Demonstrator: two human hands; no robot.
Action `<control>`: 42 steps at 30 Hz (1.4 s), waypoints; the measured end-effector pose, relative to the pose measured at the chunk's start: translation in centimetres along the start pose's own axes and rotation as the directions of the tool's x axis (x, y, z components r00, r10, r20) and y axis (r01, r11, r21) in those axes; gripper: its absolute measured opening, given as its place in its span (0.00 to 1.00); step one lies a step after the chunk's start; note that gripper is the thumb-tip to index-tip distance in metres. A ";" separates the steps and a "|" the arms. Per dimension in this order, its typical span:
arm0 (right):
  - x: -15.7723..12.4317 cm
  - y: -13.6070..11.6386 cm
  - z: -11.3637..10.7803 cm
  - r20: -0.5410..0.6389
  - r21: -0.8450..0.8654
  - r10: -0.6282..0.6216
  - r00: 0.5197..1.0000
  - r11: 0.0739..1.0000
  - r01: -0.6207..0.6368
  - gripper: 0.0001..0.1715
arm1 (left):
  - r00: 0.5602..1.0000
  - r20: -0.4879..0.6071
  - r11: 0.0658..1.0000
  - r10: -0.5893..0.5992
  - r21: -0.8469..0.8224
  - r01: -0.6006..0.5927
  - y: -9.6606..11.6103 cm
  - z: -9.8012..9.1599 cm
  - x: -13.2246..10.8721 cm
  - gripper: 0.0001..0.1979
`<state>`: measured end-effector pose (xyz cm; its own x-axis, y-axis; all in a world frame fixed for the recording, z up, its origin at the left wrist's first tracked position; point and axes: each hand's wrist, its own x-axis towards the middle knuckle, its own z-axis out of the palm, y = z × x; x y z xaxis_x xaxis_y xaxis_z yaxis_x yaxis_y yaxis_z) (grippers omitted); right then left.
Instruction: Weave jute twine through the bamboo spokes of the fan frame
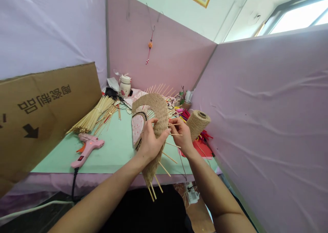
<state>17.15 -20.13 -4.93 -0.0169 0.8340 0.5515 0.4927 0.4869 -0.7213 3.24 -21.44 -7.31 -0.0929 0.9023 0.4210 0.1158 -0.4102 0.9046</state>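
Observation:
A curved piece of woven twine point(161, 115) is held up over the front of the table, with thin wooden sticks point(170, 156) fanning out past its outer edge. Pink patterned fabric point(138, 126) with a dark border fills its inner part. My left hand point(151, 140) grips the woven band, thumb on the near face. At the outer edge, among the stick ends, my right hand point(180, 132) is closed in a pinch. What lies between those fingertips is hidden. A large roll of twine point(196, 125) stands just behind the right hand.
A pink glue gun point(88, 149) lies on the green tabletop point(115, 151) at the left. Behind it are a bundle of thin sticks point(89, 118), a cardboard sheet point(48, 113) and a white jar point(125, 86). Red sheets point(203, 149) lie at the right.

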 end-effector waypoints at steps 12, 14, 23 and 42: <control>1.0 -5.1 -6.4 0.323 0.163 0.200 0.925 0.951 -0.262 0.10 | 0.999 -0.049 0.992 0.006 0.127 0.001 -0.5 0.8 -0.8 0.22; 1.1 -6.3 -7.5 0.264 0.141 0.175 0.949 0.966 -0.217 0.10 | 0.999 -0.048 0.991 0.003 0.136 0.004 -0.4 0.9 -1.0 0.22; 2.8 -3.6 -5.2 -0.088 -0.049 -0.178 0.980 0.984 0.174 0.05 | 0.997 -0.066 0.994 0.035 0.103 -0.028 -0.8 0.6 -1.1 0.24; 3.6 0.2 3.9 -0.005 0.219 -0.076 0.997 0.973 0.076 0.14 | 0.988 -0.009 0.950 0.154 0.275 -0.146 -0.3 -3.7 4.5 0.31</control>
<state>13.79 -16.01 -4.74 -0.0503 0.7931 0.6070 0.2877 0.5935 -0.7517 -0.88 -17.73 -5.39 -0.0828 0.8270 0.5560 0.3957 -0.4848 0.7800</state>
